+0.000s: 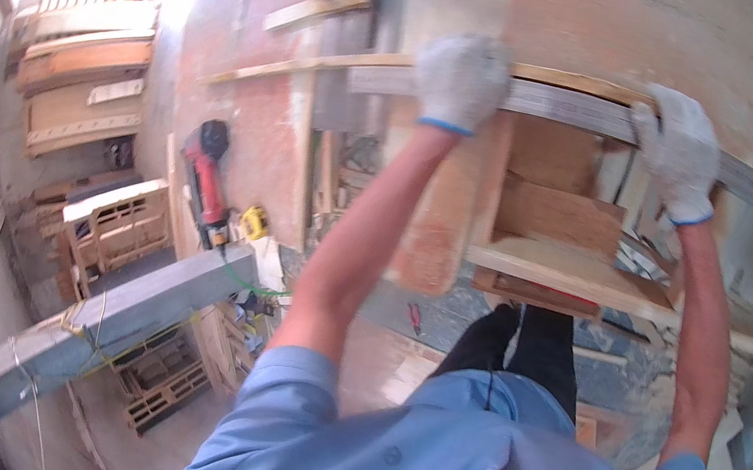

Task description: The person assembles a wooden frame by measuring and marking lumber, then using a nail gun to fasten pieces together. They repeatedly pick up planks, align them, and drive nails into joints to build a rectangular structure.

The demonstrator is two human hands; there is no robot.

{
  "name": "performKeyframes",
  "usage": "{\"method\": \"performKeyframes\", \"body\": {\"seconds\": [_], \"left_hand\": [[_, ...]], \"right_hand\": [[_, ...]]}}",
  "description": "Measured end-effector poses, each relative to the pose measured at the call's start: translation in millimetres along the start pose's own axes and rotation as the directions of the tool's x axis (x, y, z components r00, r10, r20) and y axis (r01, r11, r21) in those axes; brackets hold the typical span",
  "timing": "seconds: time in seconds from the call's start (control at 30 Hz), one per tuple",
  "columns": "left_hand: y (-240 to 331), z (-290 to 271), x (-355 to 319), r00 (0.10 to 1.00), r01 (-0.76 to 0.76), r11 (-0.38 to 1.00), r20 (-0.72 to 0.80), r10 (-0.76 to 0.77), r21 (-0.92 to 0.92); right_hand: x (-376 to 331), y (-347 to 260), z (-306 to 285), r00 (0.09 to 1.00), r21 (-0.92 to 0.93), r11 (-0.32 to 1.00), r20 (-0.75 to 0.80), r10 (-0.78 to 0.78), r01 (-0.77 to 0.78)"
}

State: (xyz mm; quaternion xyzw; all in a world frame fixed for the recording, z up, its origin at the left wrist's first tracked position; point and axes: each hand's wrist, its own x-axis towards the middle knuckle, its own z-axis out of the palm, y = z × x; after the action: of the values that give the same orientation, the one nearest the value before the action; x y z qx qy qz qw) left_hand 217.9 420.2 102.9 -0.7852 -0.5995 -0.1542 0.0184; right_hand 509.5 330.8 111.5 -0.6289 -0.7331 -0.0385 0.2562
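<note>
Both my hands wear white knitted gloves with blue cuffs, and both arms reach forward over a wooden workbench. My left hand [461, 82] is closed over a long thin wooden strip [575, 81], which runs on to the left past it. Farther right, my right hand [681, 153] has its fingers curled round the strip's right end. Just on the near side of the wooden strip lies a pale grey printed strip [570, 110], passing beneath both gloves. The fingertips of the left hand are hidden under its glove back.
A red and black power tool [208, 180] and a yellow tape measure [254, 223] lie at the bench's left. An open wooden compartment [556, 216] is in front of me. Wooden pallets [122, 220] and stacked boards [85, 88] stand at left, beyond a grey beam [138, 304].
</note>
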Motion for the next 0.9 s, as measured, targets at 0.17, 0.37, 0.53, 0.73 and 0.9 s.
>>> {"method": "performKeyframes", "body": {"seconds": [0.17, 0.37, 0.53, 0.73, 0.9], "left_hand": [[0.1, -2.4, -5.1, 0.999, -0.041, 0.99, -0.033, 0.037, -0.136], [3.0, -10.5, -9.8, 0.984, -0.149, 0.975, -0.121, 0.13, -0.165], [0.5, -4.2, -9.2, 0.976, -0.159, 0.973, -0.176, 0.129, -0.167], [-6.8, 7.3, 18.5, 0.949, -0.226, 0.963, -0.256, 0.184, -0.147], [-4.9, 14.4, 56.7, 0.994, -0.107, 0.99, -0.015, 0.107, -0.096]], "right_hand": [[3.4, 0.9, 8.5, 1.0, -0.074, 0.997, -0.02, -0.005, 0.004], [3.5, 13.7, 13.7, 0.999, -0.019, 1.0, -0.039, 0.004, -0.005], [6.8, 9.6, 14.9, 0.999, -0.068, 0.997, -0.034, 0.025, -0.027], [30.1, 19.1, 26.6, 0.997, -0.101, 0.995, -0.066, -0.031, 0.024], [60.3, 41.3, 45.8, 0.994, -0.088, 0.996, -0.101, -0.035, 0.027]]}}
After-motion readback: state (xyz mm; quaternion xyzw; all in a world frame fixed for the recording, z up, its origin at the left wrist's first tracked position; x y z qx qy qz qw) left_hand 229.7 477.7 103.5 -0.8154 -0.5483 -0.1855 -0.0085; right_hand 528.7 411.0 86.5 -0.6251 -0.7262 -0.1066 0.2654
